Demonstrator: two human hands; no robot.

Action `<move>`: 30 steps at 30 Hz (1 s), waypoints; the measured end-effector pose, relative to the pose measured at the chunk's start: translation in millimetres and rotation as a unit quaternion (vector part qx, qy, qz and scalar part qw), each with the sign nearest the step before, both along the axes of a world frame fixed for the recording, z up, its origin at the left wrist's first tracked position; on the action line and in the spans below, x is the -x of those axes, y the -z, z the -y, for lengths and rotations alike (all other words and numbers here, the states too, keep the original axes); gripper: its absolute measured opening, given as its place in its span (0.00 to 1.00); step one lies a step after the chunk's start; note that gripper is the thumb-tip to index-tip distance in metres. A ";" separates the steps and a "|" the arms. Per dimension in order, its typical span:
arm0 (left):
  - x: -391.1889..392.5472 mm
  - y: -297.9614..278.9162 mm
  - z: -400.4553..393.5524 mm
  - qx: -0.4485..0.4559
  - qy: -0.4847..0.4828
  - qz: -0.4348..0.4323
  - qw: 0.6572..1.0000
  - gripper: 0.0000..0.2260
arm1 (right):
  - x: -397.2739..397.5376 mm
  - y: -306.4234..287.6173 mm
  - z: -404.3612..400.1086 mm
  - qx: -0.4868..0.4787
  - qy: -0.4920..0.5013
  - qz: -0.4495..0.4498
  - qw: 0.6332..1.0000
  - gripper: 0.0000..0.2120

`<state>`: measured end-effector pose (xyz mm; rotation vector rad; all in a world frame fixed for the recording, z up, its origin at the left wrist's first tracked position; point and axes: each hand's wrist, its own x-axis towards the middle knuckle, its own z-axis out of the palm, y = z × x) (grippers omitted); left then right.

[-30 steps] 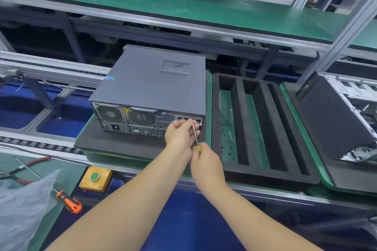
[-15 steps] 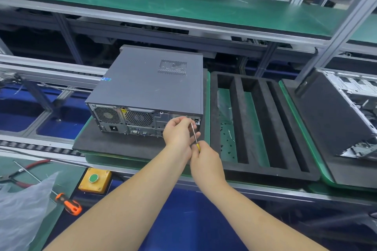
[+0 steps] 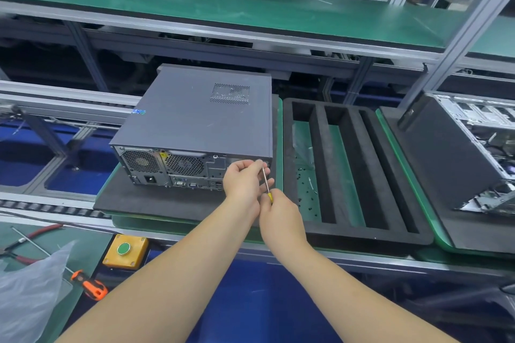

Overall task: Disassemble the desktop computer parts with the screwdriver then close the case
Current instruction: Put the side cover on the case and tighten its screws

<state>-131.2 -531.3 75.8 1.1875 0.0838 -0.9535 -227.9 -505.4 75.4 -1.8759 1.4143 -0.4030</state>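
Screwdriver (image 3: 265,179) tip hidden by left hand (image 3: 243,179) – right hand (image 3: 280,216) covering handle

right hand (image 3: 281,213) grips screwdriver (image 3: 266,181) | left hand (image 3: 243,179) steadies shaft | tip seemingly at case (image 3: 200,117) rear

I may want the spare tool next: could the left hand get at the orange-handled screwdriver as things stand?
Probably yes, once freed: the left hand now steadies the yellow-handled screwdriver, and the orange-handled screwdriver lies uncovered.
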 end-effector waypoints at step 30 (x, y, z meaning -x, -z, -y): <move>-11.1 0.5 -1.8 -0.037 0.021 0.018 0.999 0.06 | -16.3 -1.3 4.0 -0.011 0.012 0.002 1.000 0.14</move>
